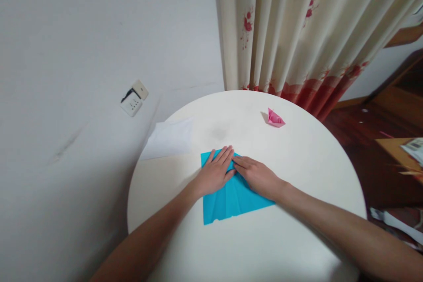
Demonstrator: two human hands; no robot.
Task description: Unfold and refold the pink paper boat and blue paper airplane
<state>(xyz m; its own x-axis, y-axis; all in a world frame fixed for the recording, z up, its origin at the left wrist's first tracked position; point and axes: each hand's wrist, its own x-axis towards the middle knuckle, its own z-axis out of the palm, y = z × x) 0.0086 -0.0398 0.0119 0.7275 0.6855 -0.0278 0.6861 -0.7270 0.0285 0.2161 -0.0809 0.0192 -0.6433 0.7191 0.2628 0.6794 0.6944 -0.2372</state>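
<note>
A bright blue sheet of paper [228, 205] lies on the round white table [317, 185], its upper right side folded down along a slant. Faint creases run through its lower part, and the bottom edge looks slightly torn. My left hand [214, 174] rests flat on the upper left of the sheet, fingers stretched out. At the slanted right side, my right hand [259, 177] presses on the paper with its fingers close together, the tips touching beside my left fingers. Its thumb and the paper under the palm are hidden.
A pink folded paper boat [275, 119] stands at the table's far right. White paper [170, 139] lies near the left edge. A wall with a socket [131, 104] borders the left, and a curtain [280, 44] hangs behind. A wooden surface [396, 152] holds papers at right.
</note>
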